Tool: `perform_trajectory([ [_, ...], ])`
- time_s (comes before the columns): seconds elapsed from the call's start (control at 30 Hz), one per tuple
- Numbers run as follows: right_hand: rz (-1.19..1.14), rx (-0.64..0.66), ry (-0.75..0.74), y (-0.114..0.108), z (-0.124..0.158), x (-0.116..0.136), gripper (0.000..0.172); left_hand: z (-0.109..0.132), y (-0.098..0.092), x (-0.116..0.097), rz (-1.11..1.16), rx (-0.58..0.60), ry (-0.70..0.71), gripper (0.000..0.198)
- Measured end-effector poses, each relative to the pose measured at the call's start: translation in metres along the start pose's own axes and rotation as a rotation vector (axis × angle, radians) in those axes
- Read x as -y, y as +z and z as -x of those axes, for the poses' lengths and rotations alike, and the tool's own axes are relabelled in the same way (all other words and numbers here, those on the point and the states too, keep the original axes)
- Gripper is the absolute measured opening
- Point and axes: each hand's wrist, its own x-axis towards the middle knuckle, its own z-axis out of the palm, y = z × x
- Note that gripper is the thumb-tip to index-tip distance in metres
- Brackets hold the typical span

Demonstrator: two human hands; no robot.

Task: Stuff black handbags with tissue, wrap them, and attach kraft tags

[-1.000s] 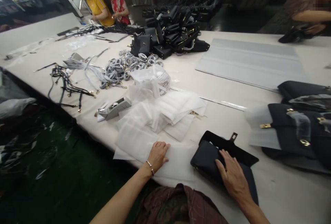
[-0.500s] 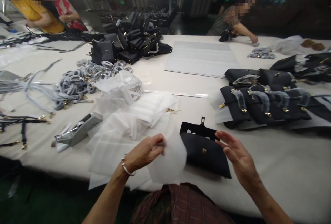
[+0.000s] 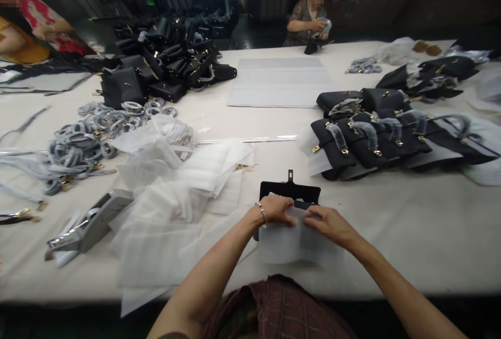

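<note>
A black handbag (image 3: 289, 191) lies on the table in front of me, its flap raised with a gold clasp tab at the far edge. Across its front hangs a translucent white foam sheet (image 3: 291, 242). My left hand (image 3: 277, 210) pinches the sheet's upper edge near the bag's opening. On the other side, my right hand (image 3: 326, 224) grips the same edge, its fingertips close to the left ones. Most of the bag's body is hidden behind the sheet and my hands.
Loose foam sheets (image 3: 156, 245) are piled to the left, beside a grey tape dispenser (image 3: 97, 219). Coiled wrapped straps (image 3: 78, 141) and heaped black bags (image 3: 168, 62) lie beyond. Finished-looking bags (image 3: 364, 141) line the right. A co-worker (image 3: 309, 21) stands across the table.
My left hand has brought the foam sheet rightward over the front of the bag. My right hand has closed on the sheet. The view has shifted right.
</note>
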Motion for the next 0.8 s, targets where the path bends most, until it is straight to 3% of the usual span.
perform_trajectory([
  [0.17,-0.159,0.097,0.115,-0.001,-0.018,-0.010,0.024,-0.014,0.011,0.011,0.059,-0.034,-0.076,0.034],
  [0.47,-0.076,0.142,0.111,-0.011,-0.042,-0.007,0.031,-0.020,-0.001,0.020,0.171,0.000,-0.080,0.033],
  [0.67,0.132,0.089,0.129,-0.010,-0.039,-0.001,0.033,-0.024,0.009,0.025,0.135,0.004,-0.079,0.047],
  [0.8,0.349,-0.096,-0.053,-0.008,-0.033,0.009,0.039,-0.027,0.010,0.027,0.080,0.033,-0.080,0.050],
])
